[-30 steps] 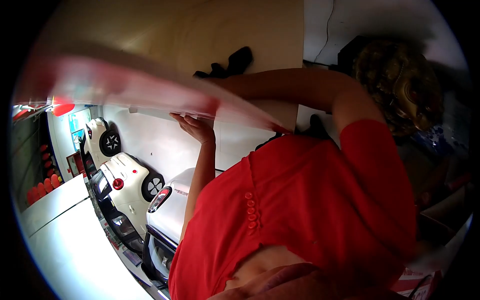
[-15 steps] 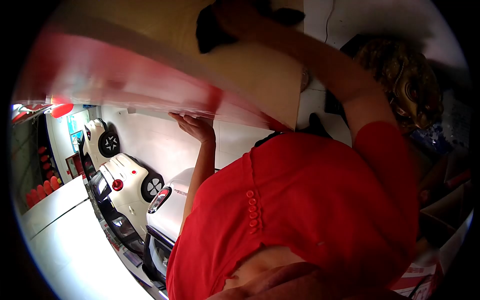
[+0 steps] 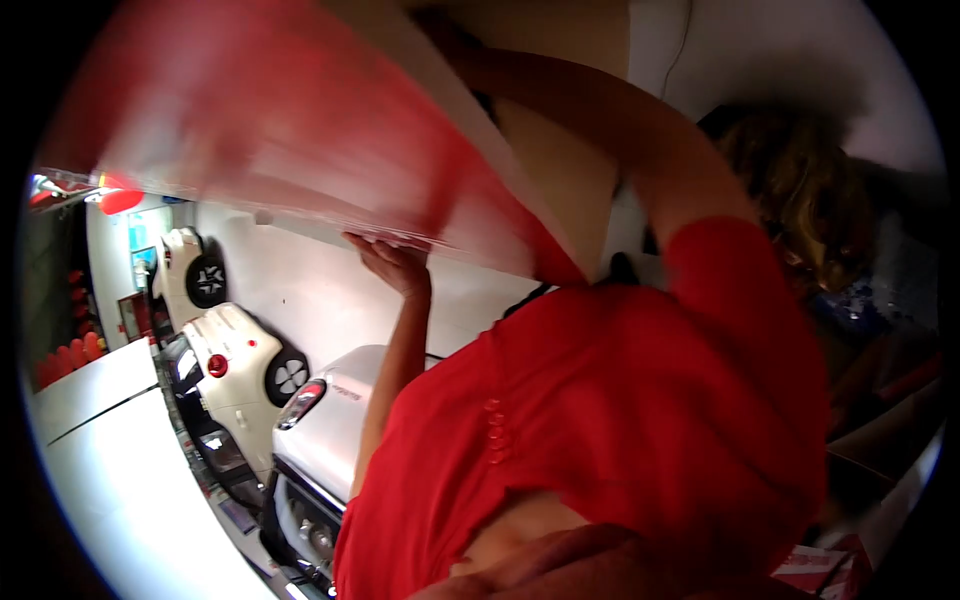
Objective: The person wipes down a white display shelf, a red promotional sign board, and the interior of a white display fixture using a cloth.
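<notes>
Since half a second ago: the red panel (image 3: 330, 130) has swung, its glossy face now broad to the camera and its edge running more steeply. The black item that lay under the right hand then is now mostly covered.

Left hand (image 3: 395, 268): at the panel's lower edge, fingers stretched out and touching it from below. Thumb not clear; cannot tell whether it grips or only props.

Right hand (image 3: 448, 32): dark, blurred, mostly behind the panel's upper edge. Cannot tell if it is clenched, loose or holding something. Its forearm reaches across from the red sleeve (image 3: 715, 255).

Panel: slants down from upper left to a corner just beside the belly of the red shirt (image 3: 600, 400). Clear film seems to cover it, wrinkled along the lower edge. A tan surface (image 3: 560, 150) shows beyond, under the right forearm.

Farther out, left: a silver-white car (image 3: 345, 400) near the left forearm, a cream car (image 3: 235, 365) behind it, another white car deeper in. Bright white surface (image 3: 130, 470) at lower left. Red balloon-like shape (image 3: 122, 201) beyond the panel.

Right side: gold ornament (image 3: 800, 190), in shadow; thin cable (image 3: 681, 52) on the pale surface above.
</notes>
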`<state>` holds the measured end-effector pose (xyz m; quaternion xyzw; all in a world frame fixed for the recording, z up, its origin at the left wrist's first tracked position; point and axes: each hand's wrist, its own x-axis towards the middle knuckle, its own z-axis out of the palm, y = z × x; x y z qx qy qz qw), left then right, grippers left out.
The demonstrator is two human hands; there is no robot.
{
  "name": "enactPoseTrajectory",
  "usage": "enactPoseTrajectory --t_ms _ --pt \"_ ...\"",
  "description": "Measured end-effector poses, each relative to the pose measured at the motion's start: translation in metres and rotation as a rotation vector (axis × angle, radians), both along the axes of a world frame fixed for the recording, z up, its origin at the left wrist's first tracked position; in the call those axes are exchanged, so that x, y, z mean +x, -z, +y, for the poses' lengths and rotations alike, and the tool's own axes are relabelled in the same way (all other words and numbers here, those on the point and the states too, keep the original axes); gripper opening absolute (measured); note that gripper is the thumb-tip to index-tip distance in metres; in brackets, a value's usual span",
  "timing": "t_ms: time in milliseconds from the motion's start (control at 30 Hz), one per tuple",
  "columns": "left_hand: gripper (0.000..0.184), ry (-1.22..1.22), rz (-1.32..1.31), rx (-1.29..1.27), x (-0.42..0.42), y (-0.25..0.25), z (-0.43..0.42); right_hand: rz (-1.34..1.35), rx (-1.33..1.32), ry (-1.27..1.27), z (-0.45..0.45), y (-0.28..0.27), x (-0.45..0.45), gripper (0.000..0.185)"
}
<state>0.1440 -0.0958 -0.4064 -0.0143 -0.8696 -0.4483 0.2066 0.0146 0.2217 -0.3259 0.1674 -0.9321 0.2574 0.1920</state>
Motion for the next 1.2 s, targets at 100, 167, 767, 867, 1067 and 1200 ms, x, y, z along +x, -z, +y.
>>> enactPoseTrajectory --t_ms 100,167,767,867,1067,1200 --pt "0.074 -0.031 -0.011 -0.109 0.003 0.008 0.003 -0.047 -0.09 0.231 -0.035 0.028 -0.067 0.031" --pt "0.074 -0.043 -0.006 -0.219 0.003 0.01 -0.009 -0.158 -0.185 0.127 -0.067 0.037 -0.096 0.034" --pt "0.072 -0.015 0.008 -0.21 0.006 0.003 -0.004 -0.367 0.156 -1.144 -0.017 0.042 0.052 0.056" --pt "0.072 -0.02 -0.01 -0.212 0.007 0.0 -0.001 -0.234 0.148 -0.651 0.032 0.015 0.044 0.055" --pt "0.074 -0.042 -0.055 -0.174 0.007 -0.001 0.0 -0.028 -0.227 0.271 -0.025 0.036 -0.028 0.052" --pt "0.075 -0.02 -0.005 -0.219 0.007 0.001 -0.005 0.014 0.199 -0.111 -0.076 0.015 0.006 0.048"
